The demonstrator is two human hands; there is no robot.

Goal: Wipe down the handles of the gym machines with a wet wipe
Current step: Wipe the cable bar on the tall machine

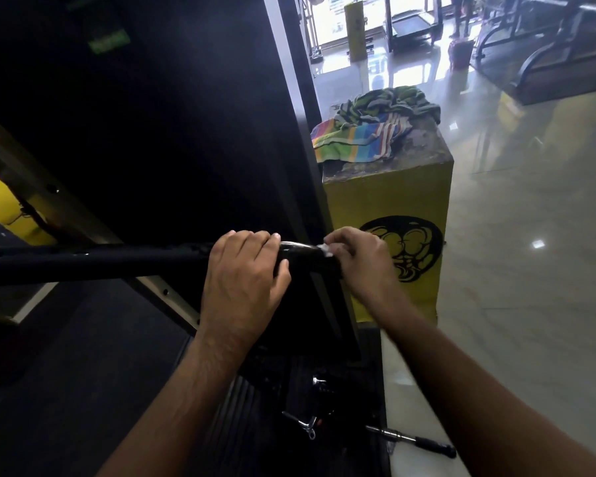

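A person's left hand (245, 277) curls over the black handle (298, 254) of a gym machine, fingers wrapped across the top of the bar and thumb against its near side. Just to the right, the right hand (358, 259) pinches a small white wet wipe (325, 249) between thumb and fingertips and holds it against the handle's right end. A short glossy stretch of the handle shows between the two hands. From the left hand the bar runs away to the left, dark and matte, in front of the machine's black upright frame (289, 98).

Behind the right hand, a yellow box (386, 201) with a black emblem stands on the shiny tiled floor (530, 270). A rainbow-striped towel (355, 139) lies at the left edge of its worn top, with a green-striped cloth (393, 99) bunched at the far edge. Below the forearms, a chrome bar with a black grip (413, 440) lies on the floor beside the machine's base. A treadmill (412, 27) stands in the bright background.
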